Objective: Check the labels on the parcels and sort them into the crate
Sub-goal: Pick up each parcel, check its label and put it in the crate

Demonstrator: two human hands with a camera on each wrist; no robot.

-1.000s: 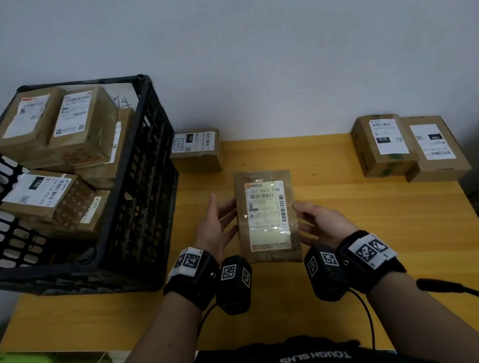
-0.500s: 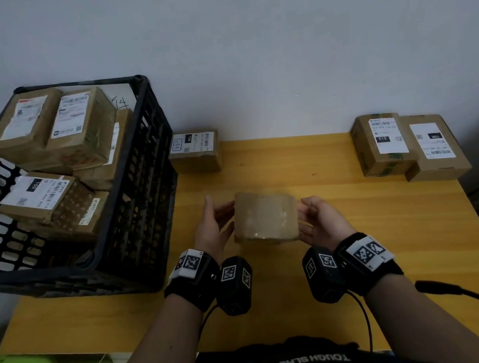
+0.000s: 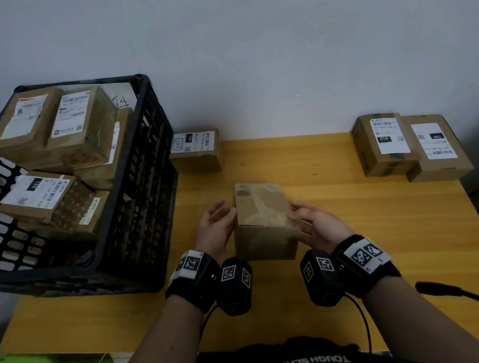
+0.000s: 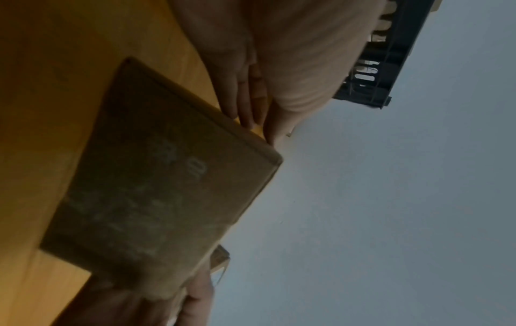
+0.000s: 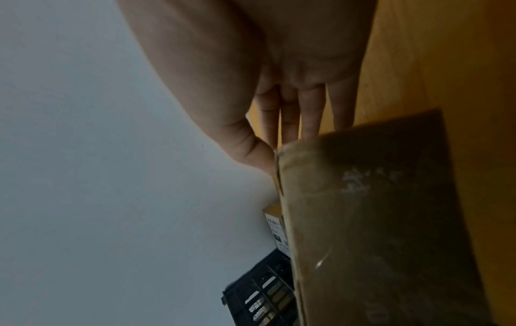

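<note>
Yellow wooden table (image 3: 363, 225), grey wall (image 3: 272, 36) behind: brown taped cardboard parcel (image 3: 262, 209) is held at table centre, long axis pointing away from the body, left hand (image 3: 215, 228) flat-fingered against its left side, right hand (image 3: 319, 225) gripping its right edge; black slatted plastic crate (image 3: 147, 195) lies leftward, nearer the left hand.

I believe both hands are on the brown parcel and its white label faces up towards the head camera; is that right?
Not quite: the upturned face of the parcel is plain brown cardboard with no white label on it, as the head view shows. The left hand and right hand are indeed both on it.
</note>
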